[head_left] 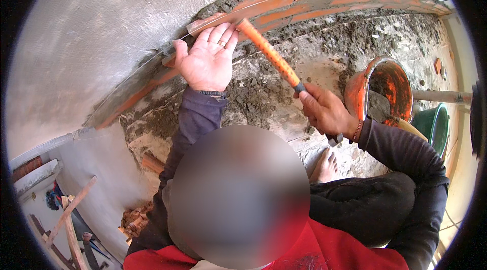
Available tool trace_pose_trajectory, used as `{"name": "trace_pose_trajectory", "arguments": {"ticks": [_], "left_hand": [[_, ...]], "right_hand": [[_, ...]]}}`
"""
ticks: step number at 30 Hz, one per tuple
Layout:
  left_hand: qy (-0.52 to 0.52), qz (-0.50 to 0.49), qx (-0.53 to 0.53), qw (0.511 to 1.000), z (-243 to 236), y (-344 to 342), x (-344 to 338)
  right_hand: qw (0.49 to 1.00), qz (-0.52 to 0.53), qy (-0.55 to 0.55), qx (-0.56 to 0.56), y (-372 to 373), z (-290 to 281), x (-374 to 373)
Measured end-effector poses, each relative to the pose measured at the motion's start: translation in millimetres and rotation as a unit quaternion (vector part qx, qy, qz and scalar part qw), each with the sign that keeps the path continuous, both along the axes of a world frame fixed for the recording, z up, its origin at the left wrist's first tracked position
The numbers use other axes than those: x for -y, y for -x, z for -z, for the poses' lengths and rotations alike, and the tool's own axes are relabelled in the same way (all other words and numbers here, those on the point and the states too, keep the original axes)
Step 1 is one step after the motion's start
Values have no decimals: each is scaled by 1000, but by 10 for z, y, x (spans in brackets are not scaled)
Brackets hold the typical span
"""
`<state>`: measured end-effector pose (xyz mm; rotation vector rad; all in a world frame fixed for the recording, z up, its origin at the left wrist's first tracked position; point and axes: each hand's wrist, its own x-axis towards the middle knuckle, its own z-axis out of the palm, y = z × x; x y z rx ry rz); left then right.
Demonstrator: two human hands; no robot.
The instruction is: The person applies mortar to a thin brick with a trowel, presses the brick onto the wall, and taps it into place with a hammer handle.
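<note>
A low curved wall of orange bricks (276, 2) with grey mortar runs along the plastered wall. My left hand (209, 61) is open, palm turned up, its fingers stretched against the brick at the near end of the top course. In my right hand (328, 110) is a hammer (271, 57), gripped close to its metal head, which partly shows below the fist. Its orange handle points up and left, with the tip at the brick face just right of my left fingertips. A thin string line (167, 45) stretches along the top of the bricks.
An orange bucket (359, 90) with mortar and a tool stands to the right, beside a green bucket (440, 125). Fallen mortar (258, 97) covers much of the floor. Brick pieces (136, 220) and wooden boards (73, 229) lie at lower left. My bare foot (324, 166) is below my right hand.
</note>
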<state>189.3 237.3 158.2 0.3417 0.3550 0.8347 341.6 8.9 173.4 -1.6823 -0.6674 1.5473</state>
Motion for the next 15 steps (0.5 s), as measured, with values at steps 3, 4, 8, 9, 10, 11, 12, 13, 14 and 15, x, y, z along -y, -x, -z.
{"name": "trace_pose_trajectory", "arguments": {"ticks": [3, 4, 8, 9, 10, 11, 12, 13, 14, 15], "left_hand": [[11, 1, -48, 999, -8, 49, -11], [16, -3, -61, 998, 1, 79, -10], [32, -26, -75, 996, 22, 160, 32], [34, -31, -75, 996, 57, 195, 37], [18, -17, -71, 997, 78, 230, 9], [21, -13, -68, 997, 80, 254, -32], [27, -7, -61, 998, 82, 249, -65], [33, 0, -54, 998, 81, 248, -80], [44, 6, -49, 998, 73, 276, -46], [40, -2, -75, 996, 55, 319, -24]], "right_hand": [[1000, 11, 2, -27, 8, -15, -89], [1000, 4, 4, -8, 13, -29, -88], [997, -48, -34, 40, 25, 91, 60], [997, -57, -37, 46, 56, 92, 50], [997, -58, -26, 51, 82, 89, 7], [997, -59, -16, 55, 111, 71, -57], [1000, -9, 18, -22, 93, 13, -191], [999, -8, 18, -27, 98, 23, -177], [999, -7, 19, -31, 105, 47, -155], [999, -7, 15, -38, 108, 76, -152]]}}
